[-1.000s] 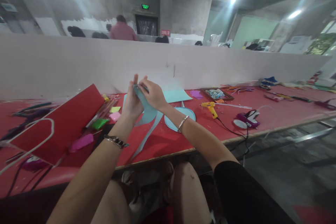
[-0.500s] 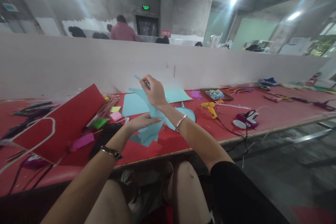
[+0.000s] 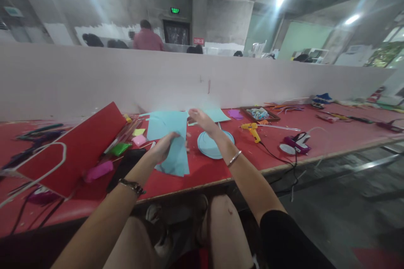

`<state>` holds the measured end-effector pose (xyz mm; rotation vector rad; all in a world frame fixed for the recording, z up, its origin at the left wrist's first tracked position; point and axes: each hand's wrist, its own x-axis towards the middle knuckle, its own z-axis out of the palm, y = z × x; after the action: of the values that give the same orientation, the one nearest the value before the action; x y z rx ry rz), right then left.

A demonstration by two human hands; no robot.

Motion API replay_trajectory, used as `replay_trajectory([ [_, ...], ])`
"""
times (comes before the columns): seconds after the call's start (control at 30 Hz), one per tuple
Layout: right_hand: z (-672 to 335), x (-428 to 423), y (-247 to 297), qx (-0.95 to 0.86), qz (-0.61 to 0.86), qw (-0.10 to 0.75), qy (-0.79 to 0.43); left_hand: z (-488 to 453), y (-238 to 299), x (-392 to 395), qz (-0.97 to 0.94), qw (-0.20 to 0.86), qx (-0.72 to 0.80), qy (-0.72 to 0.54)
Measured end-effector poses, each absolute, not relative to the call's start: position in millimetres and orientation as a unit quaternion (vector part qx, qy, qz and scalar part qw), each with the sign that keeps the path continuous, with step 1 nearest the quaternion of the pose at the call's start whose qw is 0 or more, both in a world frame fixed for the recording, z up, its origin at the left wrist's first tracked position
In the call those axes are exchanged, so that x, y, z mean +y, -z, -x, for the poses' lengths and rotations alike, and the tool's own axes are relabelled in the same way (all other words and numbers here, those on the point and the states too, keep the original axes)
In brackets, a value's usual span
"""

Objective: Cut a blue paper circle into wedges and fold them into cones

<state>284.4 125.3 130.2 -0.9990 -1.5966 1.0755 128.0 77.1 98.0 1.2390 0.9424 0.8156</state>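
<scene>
My left hand [image 3: 163, 148] grips the edge of a light blue paper sheet [image 3: 177, 157], its thumb lying on top and the other fingers largely hidden. The sheet lies low over the red table, overlapping more light blue paper [image 3: 164, 122] behind it. My right hand [image 3: 202, 121] is above the table just to the right, fingers loosely stretched and slightly blurred, with no paper visible in them. Below its wrist sits a round light blue piece [image 3: 211, 146] with a darker curved line near its rim. Another light blue sheet [image 3: 217, 115] lies behind the right hand.
A yellow glue gun [image 3: 251, 130] and a purple device [image 3: 296, 143] with cables lie to the right. Behind them is a brown tray [image 3: 259, 114] of small pieces. On the left stand a red board [image 3: 78, 147], a black flat item [image 3: 126, 167] and coloured packets. A pale partition [image 3: 126, 77] borders the table.
My right hand has let go of the raised paper and moved right and down. The sheet, bent upward before, now lies flatter under my left hand. The round piece shows more fully.
</scene>
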Motion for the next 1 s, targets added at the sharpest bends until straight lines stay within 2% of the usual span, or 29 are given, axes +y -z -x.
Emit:
replay_trajectory([
  [0.1, -281, 118, -113, -0.65, 0.355, 0.432, -0.515, -130, -101, 73, -0.558, 0.645, 0.413, -0.318],
  [0.23, -274, 119, -106, -0.567, 0.322, 0.52, -0.552, -132, -106, 68, -0.595, 0.607, 0.442, -0.287],
  [0.37, -277, 125, -104, -0.544, 0.298, 0.599, -0.506, -127, -107, 69, -0.651, 0.494, 0.489, -0.306],
  [0.53, -281, 128, -96, -0.571, 0.323, 0.624, -0.424, -113, -106, 77, -0.721, 0.308, 0.525, -0.332],
  [0.77, -280, 124, -91, -0.596, 0.392, 0.625, -0.315, -105, -105, 82, -0.766, 0.137, 0.567, -0.27],
  [0.83, -280, 115, -94, -0.67, 0.396, 0.597, -0.191, -106, -106, 78, -0.766, 0.088, 0.581, -0.261],
  [0.93, -279, 96, -100, -0.829, 0.354, 0.432, 0.016, -108, -110, 72, -0.788, 0.055, 0.565, -0.238],
  [1.0, -277, 86, -103, -0.88, 0.339, 0.333, 0.032, -108, -113, 69, -0.807, 0.057, 0.542, -0.225],
])
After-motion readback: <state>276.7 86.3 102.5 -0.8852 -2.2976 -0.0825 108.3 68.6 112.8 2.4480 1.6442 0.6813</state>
